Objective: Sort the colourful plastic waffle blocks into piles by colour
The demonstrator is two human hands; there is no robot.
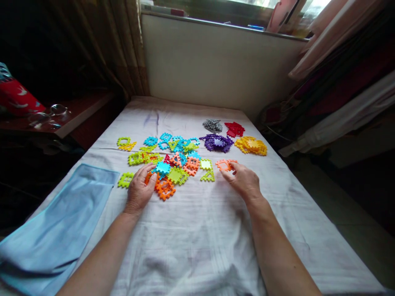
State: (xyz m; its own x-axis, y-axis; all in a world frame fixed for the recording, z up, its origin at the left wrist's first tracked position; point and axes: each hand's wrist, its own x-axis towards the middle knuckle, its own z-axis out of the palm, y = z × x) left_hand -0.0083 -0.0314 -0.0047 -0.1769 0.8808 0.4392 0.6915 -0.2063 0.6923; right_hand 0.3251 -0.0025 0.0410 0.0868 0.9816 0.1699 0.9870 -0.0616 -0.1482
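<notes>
My right hand (243,181) pinches an orange frame-shaped piece (222,165) between thumb and fingers, right of the mixed heap. At the heap's front left, my left hand (142,187) has its thumb and fingers apart over orange pieces, its fingertips near a blue square piece (162,168). Green pieces (177,175), blue pieces (166,137) and orange pieces (166,189) lie mixed together. Behind my right hand are separate piles: purple (212,142), yellow (254,146), grey (212,126) and red (235,129).
A light blue cloth (61,222) lies on the left of the white-sheeted surface (191,255). Glasses (51,115) and a red item (18,96) rest on a dark side table (83,111) at the left. Clothes (348,107) hang at the right.
</notes>
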